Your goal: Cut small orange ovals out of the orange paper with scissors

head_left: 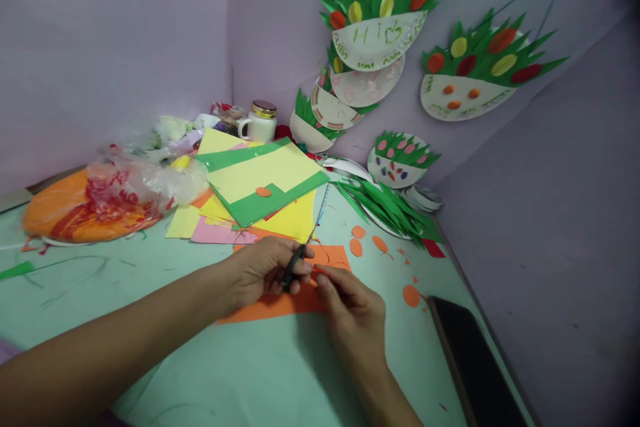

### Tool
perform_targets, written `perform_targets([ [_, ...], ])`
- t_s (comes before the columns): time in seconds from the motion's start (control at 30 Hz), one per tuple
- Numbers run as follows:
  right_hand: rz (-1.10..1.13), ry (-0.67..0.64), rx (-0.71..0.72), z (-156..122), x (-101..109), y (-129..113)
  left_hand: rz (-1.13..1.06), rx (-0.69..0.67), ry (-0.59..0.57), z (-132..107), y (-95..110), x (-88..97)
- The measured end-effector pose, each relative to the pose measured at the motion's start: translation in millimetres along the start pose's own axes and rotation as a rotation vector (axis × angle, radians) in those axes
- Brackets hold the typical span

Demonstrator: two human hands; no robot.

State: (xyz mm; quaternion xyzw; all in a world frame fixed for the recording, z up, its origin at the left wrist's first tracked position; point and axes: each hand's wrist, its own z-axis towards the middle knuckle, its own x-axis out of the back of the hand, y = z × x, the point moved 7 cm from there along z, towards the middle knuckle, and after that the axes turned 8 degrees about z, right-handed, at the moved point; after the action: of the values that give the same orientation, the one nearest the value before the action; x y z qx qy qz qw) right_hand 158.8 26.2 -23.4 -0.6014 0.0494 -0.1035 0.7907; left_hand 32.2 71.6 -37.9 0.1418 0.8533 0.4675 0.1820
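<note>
My left hand (263, 270) is closed around the black handles of a pair of scissors (299, 260), whose blades point up and away toward the paper stack. My right hand (350, 310) pinches a small orange paper piece (320, 271) right at the scissors. Both hands hover over an orange paper sheet (280, 307) lying on the pale green table (250, 373). Several cut orange ovals (367, 243) lie just beyond the sheet.
A stack of yellow and green sheets (260, 180) lies behind the hands. A plastic bag over an orange plate (100, 203) sits at left, a white mug (260, 123) at the back, green paper leaves (385, 207) at right. A black phone (475, 360) lies near the right edge. Paper-plate crafts (380, 40) hang on the wall.
</note>
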Motion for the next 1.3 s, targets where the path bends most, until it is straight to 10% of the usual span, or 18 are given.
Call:
perform_targets([
  [0.1,0.392,0.133,-0.462,-3,3,26,0.016,-0.125,0.063,1,8,3.9],
  [0.2,0.613,0.145,-0.631,-5,-4,32,0.032,-0.176,0.148,1,11,9.3],
  [1.3,0.594,0.155,-0.633,-8,-7,30,-0.076,-0.254,0.193,1,5,-0.1],
])
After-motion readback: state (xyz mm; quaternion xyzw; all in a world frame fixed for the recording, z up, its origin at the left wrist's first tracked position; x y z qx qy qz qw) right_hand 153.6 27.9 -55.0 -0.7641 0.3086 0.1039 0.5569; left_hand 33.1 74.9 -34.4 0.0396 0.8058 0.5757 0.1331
